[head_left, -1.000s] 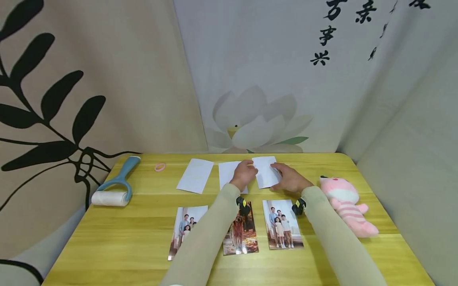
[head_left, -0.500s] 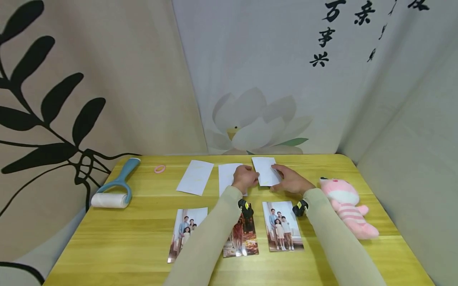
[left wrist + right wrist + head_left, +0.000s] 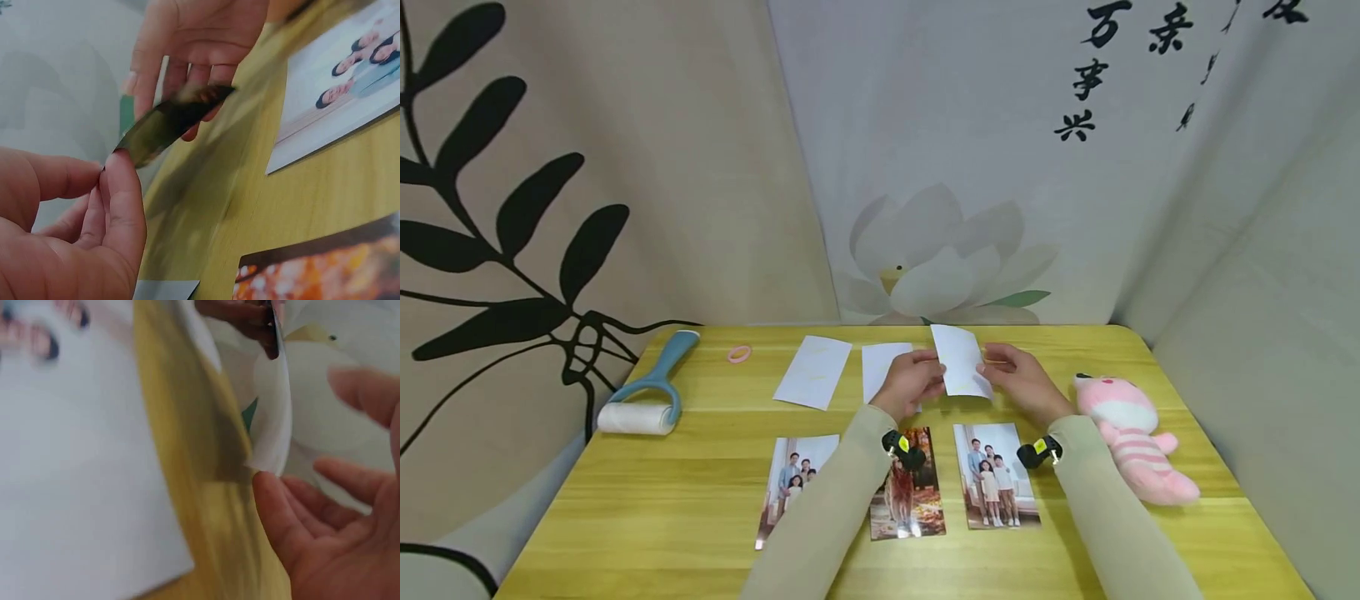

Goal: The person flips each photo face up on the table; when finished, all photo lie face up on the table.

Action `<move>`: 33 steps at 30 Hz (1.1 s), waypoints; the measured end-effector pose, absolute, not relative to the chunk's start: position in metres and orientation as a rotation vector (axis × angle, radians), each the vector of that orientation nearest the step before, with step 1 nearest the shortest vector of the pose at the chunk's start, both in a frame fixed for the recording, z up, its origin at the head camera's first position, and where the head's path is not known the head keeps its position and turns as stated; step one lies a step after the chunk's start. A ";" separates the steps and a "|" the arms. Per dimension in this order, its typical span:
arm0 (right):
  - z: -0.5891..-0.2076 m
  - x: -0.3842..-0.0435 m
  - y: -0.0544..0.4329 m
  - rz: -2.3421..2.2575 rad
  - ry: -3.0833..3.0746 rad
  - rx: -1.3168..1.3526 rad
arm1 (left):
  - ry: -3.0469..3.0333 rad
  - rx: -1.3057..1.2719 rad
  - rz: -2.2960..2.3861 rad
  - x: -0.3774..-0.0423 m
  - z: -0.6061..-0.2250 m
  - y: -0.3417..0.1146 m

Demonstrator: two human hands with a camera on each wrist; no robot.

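Observation:
A photo [image 3: 961,362] is raised over the far part of the table, its white back up in the head view. In the left wrist view its dark, glossy picture side [image 3: 172,125] shows, slightly bent. My left hand [image 3: 913,383] pinches its left edge between thumb and fingers. At its right edge is my right hand [image 3: 1026,383]; in the right wrist view the thumb tip [image 3: 267,484] and a finger meet at the photo's corner, while other fingers spread away. Two face-down prints, a left one [image 3: 814,372] and a middle one [image 3: 880,360], lie to the left.
Nearer lie two family photos, left [image 3: 790,475] and right [image 3: 996,475], with a dog photo [image 3: 910,492] between. A lint roller [image 3: 651,392] and a pink ring [image 3: 739,354] are at left, a pink plush toy [image 3: 1131,433] at right. Curtains stand behind the table's far edge.
The white-backed photo has come up off the table, tilting toward the head camera. My right hand has shifted slightly right and its fingers now sit at the photo's right edge.

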State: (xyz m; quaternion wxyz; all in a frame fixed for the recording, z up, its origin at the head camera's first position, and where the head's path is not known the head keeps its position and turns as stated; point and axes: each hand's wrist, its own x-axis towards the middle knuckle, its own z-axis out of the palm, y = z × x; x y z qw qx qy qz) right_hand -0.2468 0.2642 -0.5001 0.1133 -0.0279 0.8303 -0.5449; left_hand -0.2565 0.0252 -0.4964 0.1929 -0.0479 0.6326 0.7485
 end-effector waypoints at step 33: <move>-0.444 -0.193 0.227 -1.943 2.221 -0.158 | 1.827 0.092 2.060 -0.203 -0.456 -0.053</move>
